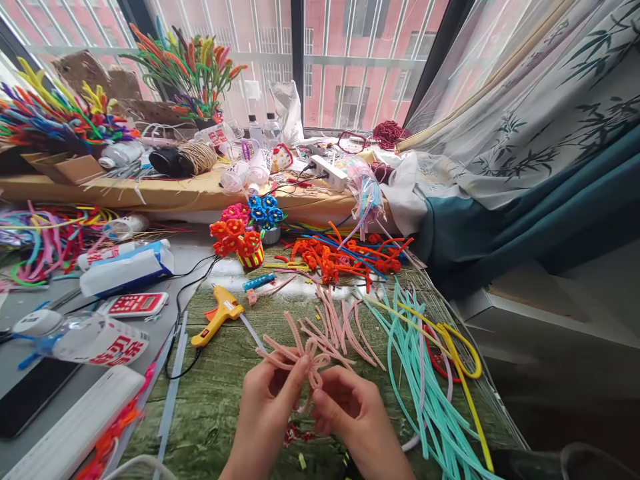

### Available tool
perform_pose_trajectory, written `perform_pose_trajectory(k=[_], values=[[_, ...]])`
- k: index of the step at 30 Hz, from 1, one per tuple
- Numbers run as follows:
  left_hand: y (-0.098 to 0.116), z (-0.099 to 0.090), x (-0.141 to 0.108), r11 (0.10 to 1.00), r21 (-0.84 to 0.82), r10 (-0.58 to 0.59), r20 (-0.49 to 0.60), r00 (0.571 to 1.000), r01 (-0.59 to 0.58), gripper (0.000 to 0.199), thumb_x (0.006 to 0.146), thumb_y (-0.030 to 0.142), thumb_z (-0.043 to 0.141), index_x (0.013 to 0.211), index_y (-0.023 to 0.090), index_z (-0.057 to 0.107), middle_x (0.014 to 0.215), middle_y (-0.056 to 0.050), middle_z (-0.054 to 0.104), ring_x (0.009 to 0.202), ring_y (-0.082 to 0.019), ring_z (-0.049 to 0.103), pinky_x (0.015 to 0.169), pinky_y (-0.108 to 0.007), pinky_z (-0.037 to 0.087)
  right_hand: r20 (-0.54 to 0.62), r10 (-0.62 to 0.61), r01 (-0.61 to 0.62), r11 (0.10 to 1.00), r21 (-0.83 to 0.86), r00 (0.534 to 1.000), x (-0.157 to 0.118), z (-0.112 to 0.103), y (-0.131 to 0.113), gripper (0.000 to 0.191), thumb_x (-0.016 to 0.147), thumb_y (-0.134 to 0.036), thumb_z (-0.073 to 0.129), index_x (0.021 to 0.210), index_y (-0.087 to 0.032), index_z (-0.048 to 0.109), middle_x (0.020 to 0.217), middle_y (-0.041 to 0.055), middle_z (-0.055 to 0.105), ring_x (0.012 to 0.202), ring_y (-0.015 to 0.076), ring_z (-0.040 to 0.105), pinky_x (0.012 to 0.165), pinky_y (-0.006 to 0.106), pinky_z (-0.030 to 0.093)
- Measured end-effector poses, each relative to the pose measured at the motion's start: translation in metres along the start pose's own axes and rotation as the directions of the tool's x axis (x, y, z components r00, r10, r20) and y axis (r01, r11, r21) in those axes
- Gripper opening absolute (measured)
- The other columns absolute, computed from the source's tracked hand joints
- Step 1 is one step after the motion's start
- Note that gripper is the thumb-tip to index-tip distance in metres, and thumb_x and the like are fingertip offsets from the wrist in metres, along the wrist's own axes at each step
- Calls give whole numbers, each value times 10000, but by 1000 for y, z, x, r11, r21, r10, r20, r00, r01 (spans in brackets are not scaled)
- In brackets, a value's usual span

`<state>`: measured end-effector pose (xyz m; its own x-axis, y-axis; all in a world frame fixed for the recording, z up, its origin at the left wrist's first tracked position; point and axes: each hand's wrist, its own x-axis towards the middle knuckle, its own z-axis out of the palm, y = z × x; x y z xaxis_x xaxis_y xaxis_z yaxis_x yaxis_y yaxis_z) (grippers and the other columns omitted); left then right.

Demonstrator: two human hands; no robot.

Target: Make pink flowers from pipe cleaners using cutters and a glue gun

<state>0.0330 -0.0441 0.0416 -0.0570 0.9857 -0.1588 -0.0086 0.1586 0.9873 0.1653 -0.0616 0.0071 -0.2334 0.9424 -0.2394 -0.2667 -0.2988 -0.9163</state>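
Between my two hands is a pink pipe cleaner flower [314,363], with several small loops and loose ends that stick out to the upper left. My left hand [274,393] is closed, thumb and fingers pinching its centre. From the other side, the fingertips of my right hand [350,407] close on a lower loop. Loose pink pipe cleaners [345,323] lie just beyond my hands. Left of them rests a yellow glue gun [219,316], its clear glue stick pointing toward my left hand.
Mint pipe cleaners [425,373] are heaped at the right, with yellow ones [460,353] over them. Orange pipe cleaner pieces [330,257] and finished flower pots [250,257] stand behind. At left lie a water bottle [85,337], a calculator [135,305] and a phone [35,397].
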Motion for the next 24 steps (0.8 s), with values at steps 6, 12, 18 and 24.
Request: perform_pose_trajectory(k=[6, 12, 18, 24], values=[[-3, -2, 12, 1000, -3, 14, -26, 1000, -15, 296, 713, 435, 730, 692, 140, 705, 573, 0, 615, 421, -72, 424, 375, -167, 352, -13, -54, 53, 997, -48, 998, 15, 4, 0, 318, 845, -453, 651, 722, -160, 650, 592, 11, 620, 513, 124, 564, 499, 216, 468], [0, -14, 8, 999, -38, -33, -94, 995, 29, 287, 706, 433, 740, 734, 148, 716, 541, 26, 573, 424, -71, 395, 396, -171, 339, 33, -37, 36, 999, 20, 999, 25, 11, -2, 320, 823, -460, 676, 729, -154, 652, 549, -2, 613, 471, 109, 551, 470, 202, 446], [-3, -32, 17, 994, -99, -57, -40, 998, 53, 312, 677, 433, 763, 730, 129, 718, 564, -5, 620, 422, -72, 400, 399, -182, 325, 53, -31, 28, 998, 50, 998, 40, 28, 0, 315, 754, -452, 754, 787, -170, 617, 618, -7, 641, 524, 113, 586, 497, 197, 460], [-4, -51, 33, 1000, 9, -11, 63, 998, 11, 410, 714, 544, 684, 651, 139, 661, 433, 32, 504, 388, -89, 404, 392, -193, 317, -133, -76, 86, 994, 71, 988, 56, 51, -4, 361, 682, -452, 808, 794, -163, 621, 666, 15, 668, 549, 121, 589, 482, 196, 452]])
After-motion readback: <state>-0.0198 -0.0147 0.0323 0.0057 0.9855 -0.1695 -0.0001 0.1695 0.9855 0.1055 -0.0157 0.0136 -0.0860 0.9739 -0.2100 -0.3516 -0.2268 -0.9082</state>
